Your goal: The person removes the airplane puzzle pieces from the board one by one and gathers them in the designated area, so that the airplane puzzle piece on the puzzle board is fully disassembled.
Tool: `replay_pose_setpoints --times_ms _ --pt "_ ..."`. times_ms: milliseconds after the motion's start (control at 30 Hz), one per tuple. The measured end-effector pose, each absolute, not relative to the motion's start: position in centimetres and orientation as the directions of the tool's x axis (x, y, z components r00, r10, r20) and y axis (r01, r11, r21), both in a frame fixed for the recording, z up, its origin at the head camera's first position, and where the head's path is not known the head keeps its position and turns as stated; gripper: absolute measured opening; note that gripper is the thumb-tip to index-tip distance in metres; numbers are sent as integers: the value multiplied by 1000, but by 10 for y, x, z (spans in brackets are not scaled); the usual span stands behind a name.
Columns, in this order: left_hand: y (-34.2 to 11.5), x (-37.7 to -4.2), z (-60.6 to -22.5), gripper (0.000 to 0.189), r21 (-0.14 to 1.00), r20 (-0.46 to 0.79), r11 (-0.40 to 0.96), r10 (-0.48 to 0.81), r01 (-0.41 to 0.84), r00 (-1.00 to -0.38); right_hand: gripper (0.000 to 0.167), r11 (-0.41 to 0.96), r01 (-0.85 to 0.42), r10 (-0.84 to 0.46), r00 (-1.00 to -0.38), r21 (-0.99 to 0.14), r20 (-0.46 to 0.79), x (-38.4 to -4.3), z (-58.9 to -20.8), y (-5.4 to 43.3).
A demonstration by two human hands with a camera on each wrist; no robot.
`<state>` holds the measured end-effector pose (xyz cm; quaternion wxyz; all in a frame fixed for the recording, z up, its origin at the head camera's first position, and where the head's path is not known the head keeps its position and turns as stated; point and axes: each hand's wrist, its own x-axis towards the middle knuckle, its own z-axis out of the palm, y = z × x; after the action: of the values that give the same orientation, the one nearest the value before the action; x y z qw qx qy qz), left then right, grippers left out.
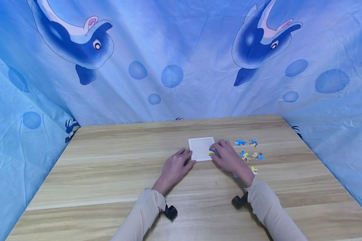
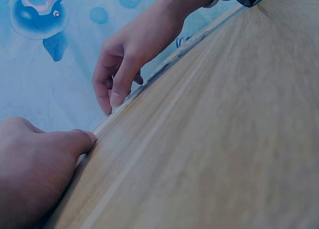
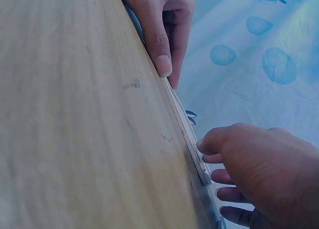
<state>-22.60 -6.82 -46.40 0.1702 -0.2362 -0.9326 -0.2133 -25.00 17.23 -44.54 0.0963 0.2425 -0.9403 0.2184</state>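
Observation:
A white square puzzle tray [image 1: 199, 159] with a raised rim lies flat on the table. At its lower left corner my left hand [image 1: 175, 167] holds the edge between thumb and fingers; the right wrist view shows this left hand [image 3: 162, 32] at the rim. My right hand [image 1: 229, 157] reaches over the tray's right side. Its thumb and forefinger pinch a small yellow-and-blue puzzle piece [image 1: 210, 151] at the inner right edge. In the left wrist view the right hand [image 2: 129, 59] points downward; the piece is hidden there.
Several loose puzzle pieces lie right of the tray, among them a blue one [image 1: 240, 142] and a yellow-and-blue one [image 1: 245, 155]. My right hand and wrist partly cover others. The wooden table [image 1: 108, 180] meets a blue dolphin-print curtain [image 1: 199, 97] behind.

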Motion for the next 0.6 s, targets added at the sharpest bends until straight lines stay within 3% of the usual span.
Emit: replay_pose_setpoints --times_ms 600 --pt "-68 -227 -465 41 317 420 798 367 513 -830 23 768 -485 -379 -871 -418 314 -252 -445 171"
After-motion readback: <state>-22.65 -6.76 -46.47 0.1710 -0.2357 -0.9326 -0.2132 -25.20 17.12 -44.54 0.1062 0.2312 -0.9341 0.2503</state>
